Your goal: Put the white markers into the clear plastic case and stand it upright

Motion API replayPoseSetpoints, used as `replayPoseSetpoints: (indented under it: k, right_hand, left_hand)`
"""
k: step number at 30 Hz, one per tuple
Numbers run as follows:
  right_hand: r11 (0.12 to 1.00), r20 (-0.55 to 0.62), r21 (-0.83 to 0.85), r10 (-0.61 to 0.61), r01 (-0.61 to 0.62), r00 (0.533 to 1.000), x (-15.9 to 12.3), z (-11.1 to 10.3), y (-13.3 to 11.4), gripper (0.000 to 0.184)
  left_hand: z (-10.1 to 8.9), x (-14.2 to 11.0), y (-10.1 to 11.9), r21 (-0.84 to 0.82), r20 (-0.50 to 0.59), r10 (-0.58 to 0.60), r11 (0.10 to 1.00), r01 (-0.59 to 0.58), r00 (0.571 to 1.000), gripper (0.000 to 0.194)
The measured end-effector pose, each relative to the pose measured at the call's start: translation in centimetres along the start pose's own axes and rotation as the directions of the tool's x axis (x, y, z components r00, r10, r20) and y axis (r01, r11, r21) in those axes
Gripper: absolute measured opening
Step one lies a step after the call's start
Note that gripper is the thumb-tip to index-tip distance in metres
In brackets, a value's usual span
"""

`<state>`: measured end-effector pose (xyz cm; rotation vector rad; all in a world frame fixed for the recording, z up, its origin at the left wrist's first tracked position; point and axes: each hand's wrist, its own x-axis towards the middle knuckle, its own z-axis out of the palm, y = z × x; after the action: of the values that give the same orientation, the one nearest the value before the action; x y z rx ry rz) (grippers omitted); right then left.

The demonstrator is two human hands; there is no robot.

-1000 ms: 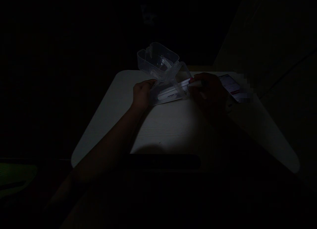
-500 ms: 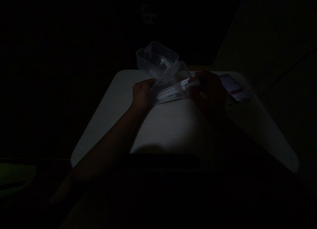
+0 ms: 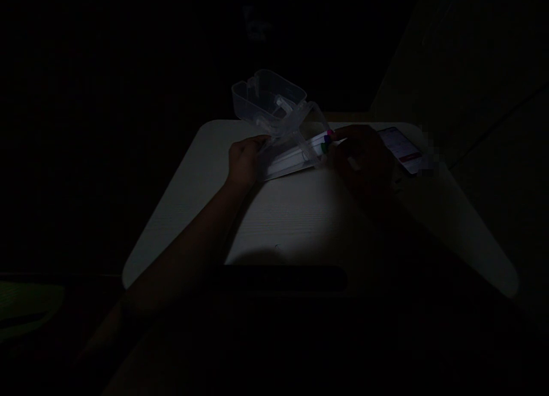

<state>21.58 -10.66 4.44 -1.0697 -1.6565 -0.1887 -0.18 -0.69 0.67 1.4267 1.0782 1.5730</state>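
Observation:
A clear plastic case lies at the far part of the table, its lid swung up and tilted back. Inside it are several slim white pens, apparently markers, with pink, blue and green caps at the right end. My left hand is closed around the case's left end, thumb along the top edge. At the capped end, my right hand has its index finger and thumb curled about the caps. Deep shadow hides the rest of that hand.
A phone with a lit screen rests on the white table, right of my right hand. The table has rounded corners and a dark slot near its front edge. Surroundings are very dark; something green shows lower left.
The white piece at my right fingertips no longer shows there, and coloured caps are visible at the case's right end. The case and lid have shifted slightly left; my left hand keeps its hold.

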Motion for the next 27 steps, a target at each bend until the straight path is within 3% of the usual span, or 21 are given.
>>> replayPoseSetpoints:
  k: [5, 8, 10, 13, 16, 23, 27]
  right_hand:
    - [0.999, -0.014, -0.031, 0.007, -0.008, 1.000, 0.5, -0.4, 1.9, 0.021]
    - [0.985, 0.119, -0.158, 0.089, -0.070, 0.989, 0.7, -0.2, 3.8, 0.023]
    - [0.960, 0.261, -0.266, 0.159, -0.088, 0.952, 0.7, 0.3, 4.9, 0.028]
    - [0.920, 0.455, -0.390, 0.231, -0.042, 0.860, 0.5, 1.1, 5.5, 0.035]
    - [0.904, 0.570, -0.428, 0.254, 0.018, 0.782, 0.4, 1.7, 5.5, 0.036]
    - [0.911, 0.657, -0.411, 0.278, 0.023, 0.700, -0.1, 1.5, 5.5, 0.040]
    - [0.904, 0.645, -0.427, 0.299, 0.008, 0.703, -0.5, 1.5, 5.9, 0.037]
  left_hand:
    - [-0.1, 0.0, 0.0, 0.009, 0.025, 0.028, 1.000, -0.028, 0.999, 0.027]
    - [-0.1, -0.2, 0.4, 0.053, -0.009, -0.005, 0.999, 0.006, 1.000, 0.025]
    - [-0.1, -0.2, 0.5, 0.062, -0.015, -0.006, 0.998, 0.007, 1.000, 0.025]
    - [-0.2, 0.0, 0.1, 0.035, -0.022, 0.026, 0.999, -0.025, 0.999, 0.023]
    - [-0.1, 0.2, -0.4, -0.016, -0.020, 0.066, 0.998, -0.066, 0.998, 0.022]
    - [0.2, -0.4, 1.1, 0.028, -0.003, 0.002, 1.000, -0.002, 1.000, 0.023]
    - [0.3, -0.5, 1.3, 0.025, -0.020, -0.012, 1.000, 0.012, 1.000, 0.024]
